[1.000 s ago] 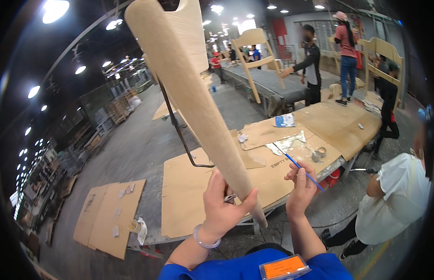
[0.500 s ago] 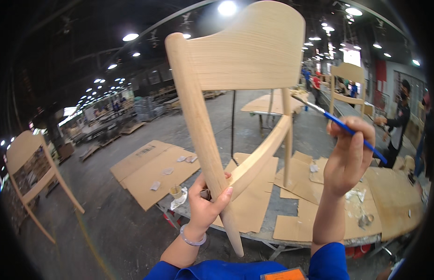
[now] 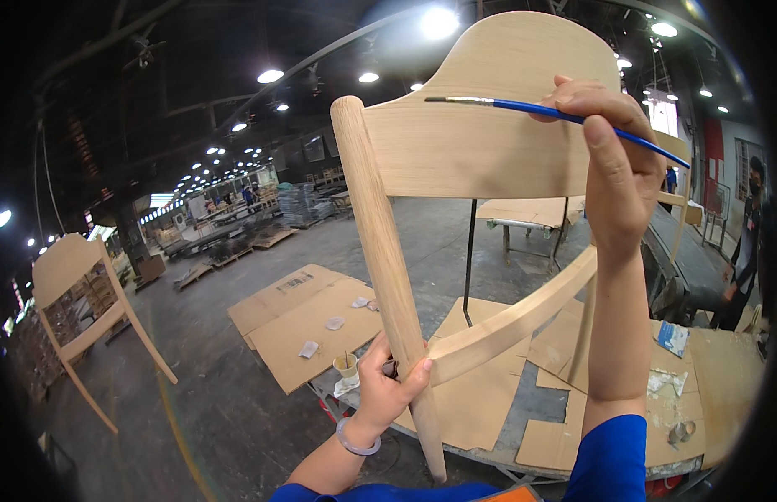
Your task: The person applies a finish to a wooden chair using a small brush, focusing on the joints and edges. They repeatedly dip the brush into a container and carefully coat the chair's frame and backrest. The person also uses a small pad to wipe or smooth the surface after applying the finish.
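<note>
I hold the wooden chair frame [image 3: 489, 151] up in front of me, tilted, with its curved backrest at the top and one round leg [image 3: 387, 276] slanting down toward me. My left hand [image 3: 384, 389] wraps that leg just where the lower rail [image 3: 514, 322] joins it, fingers closed around the wood and thumb pressed across the joint. My right hand [image 3: 610, 159] is raised at the right edge of the backrest, pinching a thin blue brush [image 3: 556, 113] between thumb and fingers, the handle trailing off to the right and the fine tip lying across the upper face of the backrest.

To do this touch-up well, I judge the frame has to stay dead steady — so the left grip should stay firm near the joint, where it balances best, and my fingers should keep clear of any spot I mean to brush. The brush wants a light pinch and a flat, shallow angle, drawn along the grain instead of across it, with only the tip bearing on the wood.

Below the frame lies a workbench [image 3: 489, 402] covered in cardboard sheets, with a small paper cup [image 3: 346, 366] near its left corner — close enough for a reload. Another chair frame [image 3: 75, 284] stands on the floor at far left.
</note>
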Tool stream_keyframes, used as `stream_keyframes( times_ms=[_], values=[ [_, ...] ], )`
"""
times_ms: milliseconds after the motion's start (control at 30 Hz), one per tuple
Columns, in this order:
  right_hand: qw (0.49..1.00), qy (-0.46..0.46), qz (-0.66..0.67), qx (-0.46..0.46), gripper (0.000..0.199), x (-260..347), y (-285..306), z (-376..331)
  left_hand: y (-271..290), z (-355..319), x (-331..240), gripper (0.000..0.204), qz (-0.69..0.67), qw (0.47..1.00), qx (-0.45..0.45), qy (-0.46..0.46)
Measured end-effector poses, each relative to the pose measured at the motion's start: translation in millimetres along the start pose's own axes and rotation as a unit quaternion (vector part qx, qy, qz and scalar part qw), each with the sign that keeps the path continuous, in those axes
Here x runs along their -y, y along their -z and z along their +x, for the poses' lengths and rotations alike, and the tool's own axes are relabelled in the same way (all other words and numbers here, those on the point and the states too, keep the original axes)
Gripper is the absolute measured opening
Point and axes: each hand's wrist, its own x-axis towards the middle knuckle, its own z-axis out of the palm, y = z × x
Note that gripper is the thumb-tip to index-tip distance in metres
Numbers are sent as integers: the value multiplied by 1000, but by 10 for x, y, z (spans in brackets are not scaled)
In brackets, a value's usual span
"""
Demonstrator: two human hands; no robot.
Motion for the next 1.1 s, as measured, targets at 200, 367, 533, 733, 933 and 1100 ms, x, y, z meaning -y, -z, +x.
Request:
stream_keyframes(
  times_ms=[200, 367, 533, 733, 933, 1100],
  values=[
    [998, -44, 39, -7, 21, -246, -4, -130, -238, 129, 238, 31, -19, 999, -33, 9],
    [998, 32, -17, 42, 13, -369, 6, -112, -483, 140, 343, 32, 7, 999, -39, 1],
    [990, 110, -62, 67, 14, -439, 61, -31, -648, 98, 313, 31, -7, 999, -29, 20],
    [997, 60, -1, 43, 14, -502, -10, -87, -713, 112, 260, 31, -14, 999, -25, 40],
    [998, 50, 17, 38, 13, -518, -28, -81, -720, 74, 211, 32, 7, 999, -33, 12],
    [997, 69, -10, 44, 12, -489, -62, -75, -676, 35, 161, 32, 31, 999, -29, 2]
  ],
)
